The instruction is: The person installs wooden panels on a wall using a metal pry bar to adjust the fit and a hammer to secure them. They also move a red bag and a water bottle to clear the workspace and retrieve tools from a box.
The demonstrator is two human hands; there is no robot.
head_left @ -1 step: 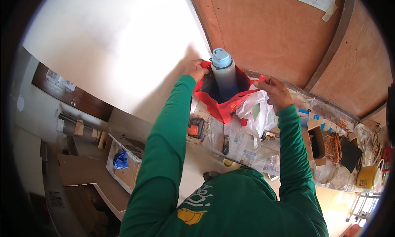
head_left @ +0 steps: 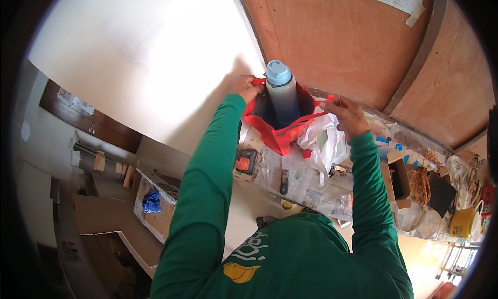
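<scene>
The grip of the left hand (head_left: 246, 88) was clamped on the upper edge of a red bag (head_left: 267, 135), at its left side. The grip of the right hand (head_left: 348, 116) was also closed, the thumb and fingers pinching a red strap or corner of the same bag at its right side. Between the two hands the mouth of the bag was spread wide, and its dark inside could be seen. In this mouth was a bottle (head_left: 284, 95), with its lower part inside the bag and its light blue lid above the rim. The body of the bottle was pale at the top and became dark blue lower down. I cannot tell if its base touched the bottom of the bag.

A white plastic bag (head_left: 327, 143) was just beside the red one, below the right hand. Under them was a worktop (head_left: 270, 172) covered with newspaper (head_left: 311, 192). Nearer to the person, there lay on it a red and black object (head_left: 246, 160) and a slim black object (head_left: 284, 182). Farther to the right were an open cardboard box (head_left: 398, 181), orange cord (head_left: 419, 187) and a yellow container (head_left: 462, 224).
</scene>
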